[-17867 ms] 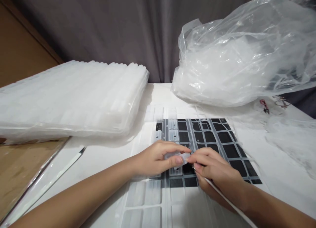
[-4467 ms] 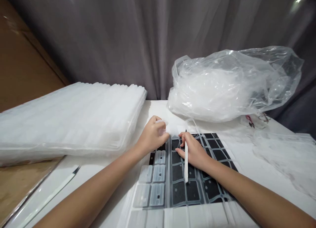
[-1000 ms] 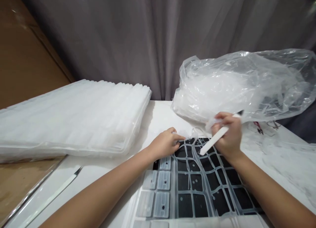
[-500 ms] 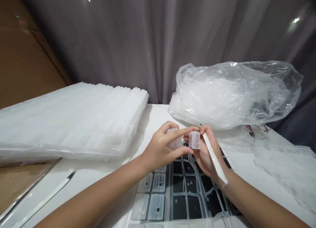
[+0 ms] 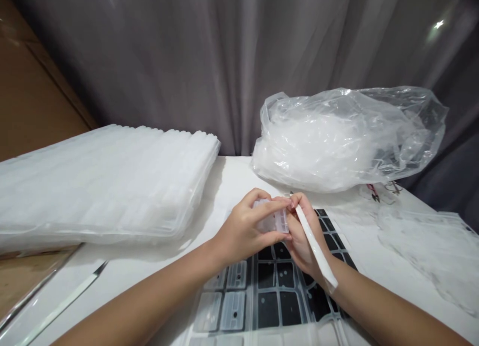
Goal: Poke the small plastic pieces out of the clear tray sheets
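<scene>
My left hand (image 5: 245, 231) pinches small clear silicone pieces (image 5: 272, 220) narrowly; my right hand (image 5: 302, 236) fingertips touch them, gripping a white stick (image 5: 315, 247).

Both hands meet, raised — left hand (image 5: 245, 228) fingers pinched, right hand (image 5: 304, 238) fingers curled.

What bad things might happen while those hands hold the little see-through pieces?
The small clear pieces are pinched only at the fingertips of the left hand and right hand, so they may slip onto the sheet. The right hand also holds a white stick, which might drop.
</scene>
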